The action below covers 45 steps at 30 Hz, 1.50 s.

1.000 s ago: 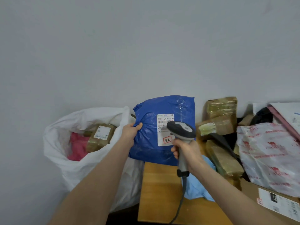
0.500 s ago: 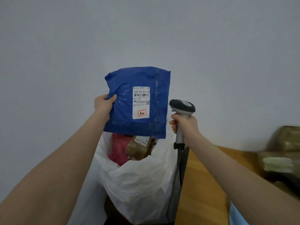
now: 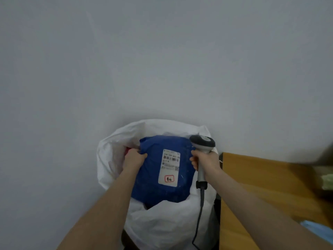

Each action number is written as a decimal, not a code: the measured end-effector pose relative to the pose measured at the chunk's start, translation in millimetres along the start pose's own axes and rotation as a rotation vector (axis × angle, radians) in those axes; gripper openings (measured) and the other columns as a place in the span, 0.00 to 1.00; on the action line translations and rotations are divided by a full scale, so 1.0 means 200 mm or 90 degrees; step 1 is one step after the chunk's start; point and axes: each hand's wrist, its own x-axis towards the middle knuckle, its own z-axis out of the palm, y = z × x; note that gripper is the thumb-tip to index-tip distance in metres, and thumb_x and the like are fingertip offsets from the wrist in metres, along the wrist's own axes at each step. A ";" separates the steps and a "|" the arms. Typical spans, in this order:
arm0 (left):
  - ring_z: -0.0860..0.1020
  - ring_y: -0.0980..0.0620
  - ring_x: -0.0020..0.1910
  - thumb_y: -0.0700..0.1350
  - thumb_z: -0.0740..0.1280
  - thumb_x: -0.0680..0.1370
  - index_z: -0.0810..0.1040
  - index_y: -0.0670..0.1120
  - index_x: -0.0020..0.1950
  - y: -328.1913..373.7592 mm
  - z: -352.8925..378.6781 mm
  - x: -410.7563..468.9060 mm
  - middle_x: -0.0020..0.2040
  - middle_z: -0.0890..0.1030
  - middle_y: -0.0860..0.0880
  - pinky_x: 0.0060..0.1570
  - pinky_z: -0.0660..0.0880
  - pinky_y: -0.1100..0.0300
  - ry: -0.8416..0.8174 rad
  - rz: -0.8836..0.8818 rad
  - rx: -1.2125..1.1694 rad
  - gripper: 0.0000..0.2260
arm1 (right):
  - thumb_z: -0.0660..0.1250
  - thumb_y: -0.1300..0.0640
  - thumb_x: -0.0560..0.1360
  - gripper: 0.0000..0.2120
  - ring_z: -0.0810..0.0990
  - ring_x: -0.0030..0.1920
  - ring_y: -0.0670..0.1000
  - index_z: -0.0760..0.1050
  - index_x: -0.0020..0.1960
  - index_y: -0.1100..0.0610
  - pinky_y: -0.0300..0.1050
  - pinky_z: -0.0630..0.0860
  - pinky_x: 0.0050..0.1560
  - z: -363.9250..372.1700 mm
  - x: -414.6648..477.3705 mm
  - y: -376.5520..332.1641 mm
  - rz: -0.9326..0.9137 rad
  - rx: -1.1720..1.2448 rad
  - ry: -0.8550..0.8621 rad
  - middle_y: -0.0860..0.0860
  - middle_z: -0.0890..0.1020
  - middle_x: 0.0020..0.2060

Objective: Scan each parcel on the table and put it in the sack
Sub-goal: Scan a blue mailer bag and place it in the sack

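A blue plastic parcel (image 3: 153,179) with a white shipping label lies inside the mouth of the white sack (image 3: 162,226), label facing up. My left hand (image 3: 134,158) grips the parcel's upper left edge, down within the sack's opening. My right hand (image 3: 204,162) holds the grey barcode scanner (image 3: 202,144) upright by its handle, at the parcel's right edge; its cable hangs down over the sack. A bit of red packaging (image 3: 127,150) shows beneath the parcel at the left.
The wooden table (image 3: 261,192) stands right of the sack, against the grey wall. Blurred brown and green parcels (image 3: 327,179) sit at its far right, and a light blue bag (image 3: 317,230) lies near its front edge.
My left hand has lowered the blue parcel from above the sack down into its opening. The scanner hand followed to the sack's right side, and my view has swung left.
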 end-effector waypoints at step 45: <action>0.68 0.45 0.67 0.48 0.63 0.79 0.69 0.46 0.70 0.61 1.34 -1.65 0.67 0.68 0.44 0.59 0.71 0.51 -0.230 0.664 0.564 0.20 | 0.69 0.60 0.74 0.08 0.74 0.21 0.51 0.74 0.50 0.64 0.42 0.72 0.25 -1.64 -1.08 0.55 0.116 0.194 0.351 0.56 0.78 0.23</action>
